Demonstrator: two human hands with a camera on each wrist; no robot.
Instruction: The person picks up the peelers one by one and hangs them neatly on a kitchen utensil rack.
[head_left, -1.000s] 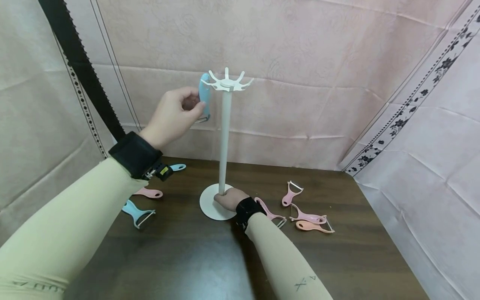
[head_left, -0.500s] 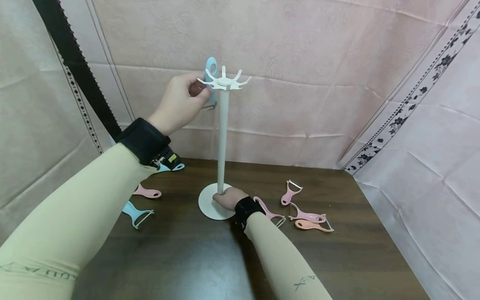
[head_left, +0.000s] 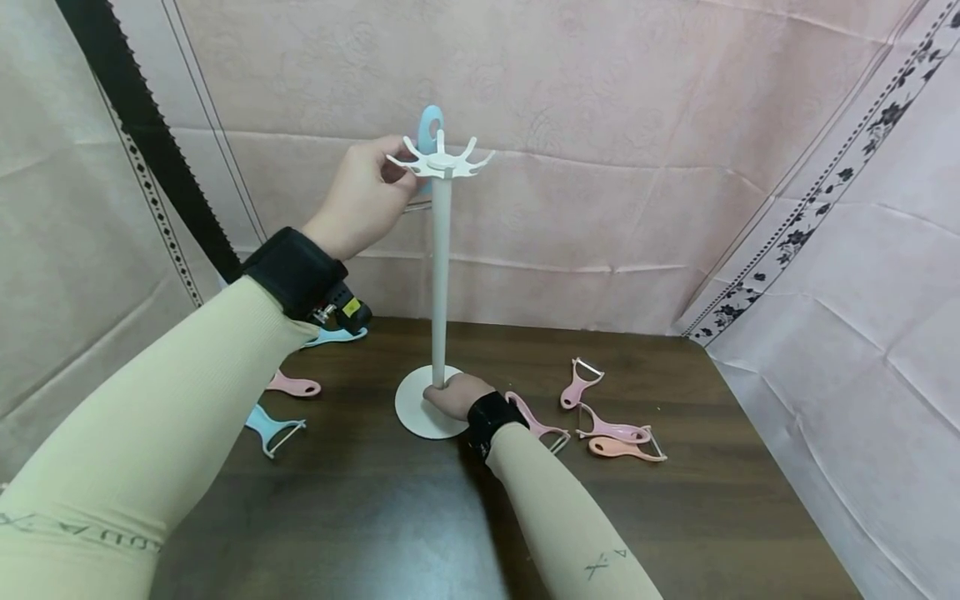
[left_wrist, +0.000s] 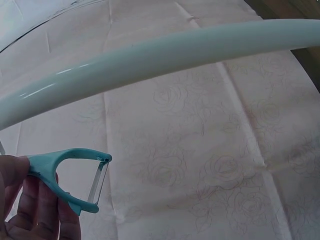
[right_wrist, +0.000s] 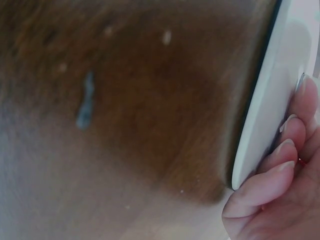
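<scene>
My left hand (head_left: 363, 196) pinches a light blue peeler (head_left: 424, 135) by its handle beside the top of a white hook stand (head_left: 441, 267). The handle points up, and its hole overlaps one of the upturned hooks (head_left: 441, 163) in the head view. In the left wrist view the peeler's forked head and blade (left_wrist: 97, 182) stick out past the fingers, below the pole. Low down, my right hand (head_left: 459, 396) holds the stand's round base (head_left: 411, 408), thumb near the pole and fingertips on the disc (right_wrist: 272, 100).
Right of the base lie several pink peelers (head_left: 576, 390) and an orange one (head_left: 615, 448) on the dark wooden table (head_left: 360, 517). To the left are a pink peeler (head_left: 296, 387) and two blue peelers (head_left: 262, 423), partly behind my left arm. Pale cloth (head_left: 570, 233) hangs behind.
My left hand has risen and moved right with the blue peeler, bringing its handle from beside the hooks to behind them. The right hand has stayed at the base.
</scene>
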